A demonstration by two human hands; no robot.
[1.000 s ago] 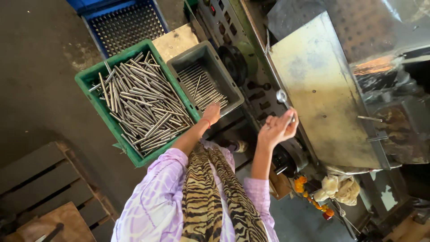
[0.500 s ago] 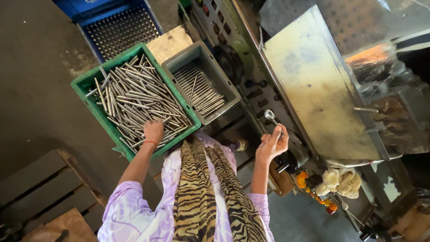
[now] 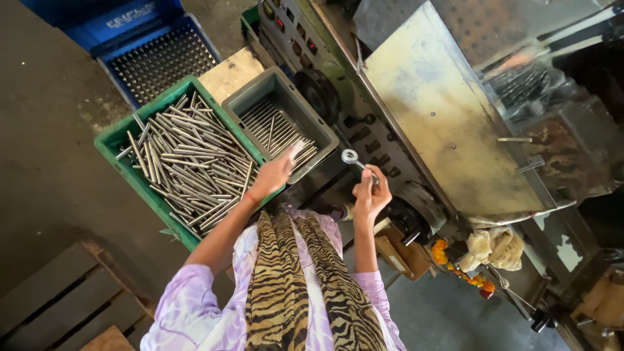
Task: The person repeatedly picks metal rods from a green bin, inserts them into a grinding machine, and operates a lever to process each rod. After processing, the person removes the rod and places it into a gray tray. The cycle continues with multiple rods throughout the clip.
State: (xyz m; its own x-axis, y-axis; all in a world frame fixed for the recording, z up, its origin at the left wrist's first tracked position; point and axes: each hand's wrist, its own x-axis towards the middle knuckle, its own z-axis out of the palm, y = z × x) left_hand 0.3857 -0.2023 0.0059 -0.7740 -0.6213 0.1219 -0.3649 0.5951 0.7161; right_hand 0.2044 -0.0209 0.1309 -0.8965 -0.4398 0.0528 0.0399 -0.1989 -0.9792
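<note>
My left hand [image 3: 273, 177] is at the near rim of the grey bin [image 3: 244, 104], closed on a short metal rod [image 3: 296, 150] that points over the rods lying in the bin. My right hand [image 3: 370, 195] is raised in front of the machine and grips a metal pin with a ring at its end [image 3: 351, 156]. A green crate [image 3: 117, 140] heaped with several steel rods [image 3: 188, 166] sits just left of my left hand. My purple sleeves and a tiger-striped scarf [image 3: 292, 286] fill the bottom of the view.
A green machine with dials and knobs [image 3: 318, 91] and a large metal cover plate [image 3: 442, 117] stands to the right. A blue perforated crate [image 3: 156, 58] is behind the green one. Wooden pallets [image 3: 58, 305] lie bottom left, rags [image 3: 494, 247] bottom right.
My left hand went from the grey bin's edge into the green crate, then came back to the grey bin holding a rod. My right hand stays raised with the ring-ended pin.
</note>
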